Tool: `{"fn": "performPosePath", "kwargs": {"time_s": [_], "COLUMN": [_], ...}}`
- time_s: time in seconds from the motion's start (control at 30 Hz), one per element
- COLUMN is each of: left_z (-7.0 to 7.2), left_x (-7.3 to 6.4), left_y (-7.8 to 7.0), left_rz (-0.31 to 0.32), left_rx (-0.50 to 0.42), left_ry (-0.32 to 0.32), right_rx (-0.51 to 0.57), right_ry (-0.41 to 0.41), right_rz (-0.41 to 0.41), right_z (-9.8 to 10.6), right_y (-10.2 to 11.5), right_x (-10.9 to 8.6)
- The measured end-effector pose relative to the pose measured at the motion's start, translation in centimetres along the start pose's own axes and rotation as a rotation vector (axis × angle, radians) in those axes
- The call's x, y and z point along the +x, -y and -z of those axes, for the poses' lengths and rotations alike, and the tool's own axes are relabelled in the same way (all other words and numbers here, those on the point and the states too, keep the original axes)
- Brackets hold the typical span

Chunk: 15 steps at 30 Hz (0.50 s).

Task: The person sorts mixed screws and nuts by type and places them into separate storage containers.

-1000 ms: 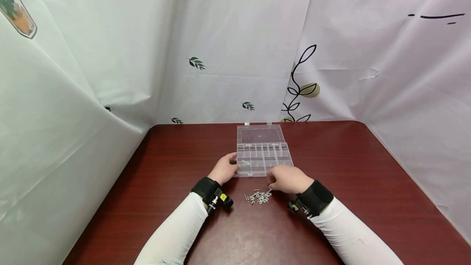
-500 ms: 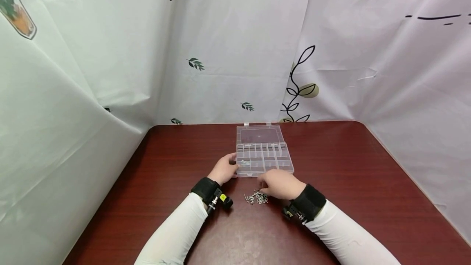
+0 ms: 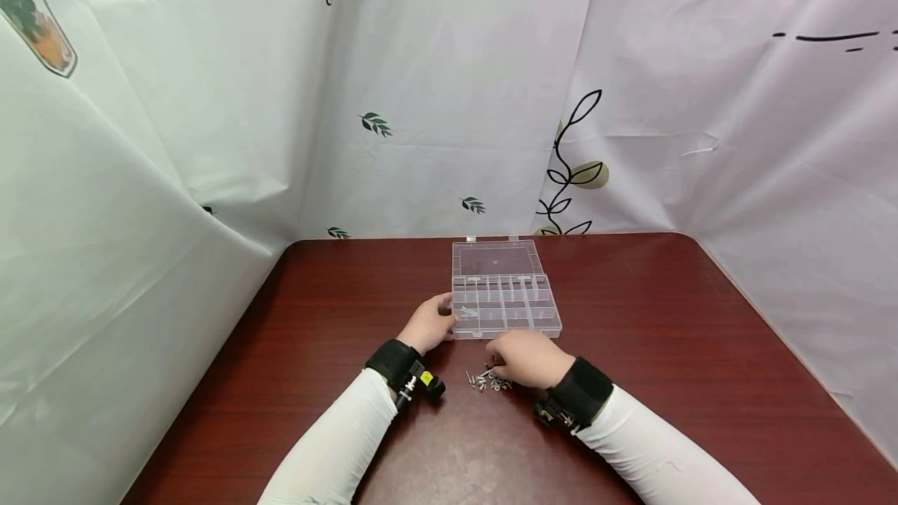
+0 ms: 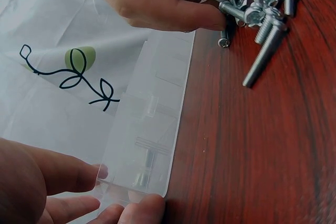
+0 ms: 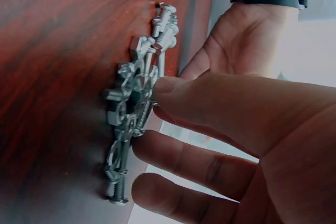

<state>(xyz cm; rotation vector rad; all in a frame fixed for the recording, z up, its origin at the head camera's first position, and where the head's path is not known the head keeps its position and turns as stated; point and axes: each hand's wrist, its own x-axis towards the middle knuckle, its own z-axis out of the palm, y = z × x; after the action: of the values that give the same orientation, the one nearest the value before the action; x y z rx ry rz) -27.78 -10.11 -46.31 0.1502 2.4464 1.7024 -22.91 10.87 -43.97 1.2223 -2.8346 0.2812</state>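
Leftward along the front of the clear plastic rectangular compartment box (image 3: 517,315), the person's bare right hand (image 3: 532,357) has shifted since a second ago, and its bent thumb and fingers are now at the loose heap of silvery metal screws and nuts (image 5: 128,111) just in front of the box; whether they pinch a piece, I cannot tell. Apart from it, the bare left hand (image 3: 426,324) grips the box's left end, near some silvery metal pieces (image 3: 468,312) inside.
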Motion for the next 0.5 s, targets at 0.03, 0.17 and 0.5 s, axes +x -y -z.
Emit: {"fn": "performPosePath", "kwargs": {"time_s": [0.03,0.17,0.5], "left_z": [0.00,0.03,0.08], "left_x": [0.01,0.02,0.06], "left_y": [0.03,0.13,0.24], "left_rz": [0.001,0.011,0.007], "left_rx": [0.001,0.012,0.017], "left_ry": [0.000,0.002,0.003], "right_rx": [0.002,0.005,0.057], "right_ry": [-0.001,0.001,0.028], "right_rz": [-0.001,-0.008,-0.006], "right_z": [-0.02,-0.20,-0.02], "right_y": [0.01,0.00,-0.70], "right_x": [-0.01,-0.02,-0.07]}}
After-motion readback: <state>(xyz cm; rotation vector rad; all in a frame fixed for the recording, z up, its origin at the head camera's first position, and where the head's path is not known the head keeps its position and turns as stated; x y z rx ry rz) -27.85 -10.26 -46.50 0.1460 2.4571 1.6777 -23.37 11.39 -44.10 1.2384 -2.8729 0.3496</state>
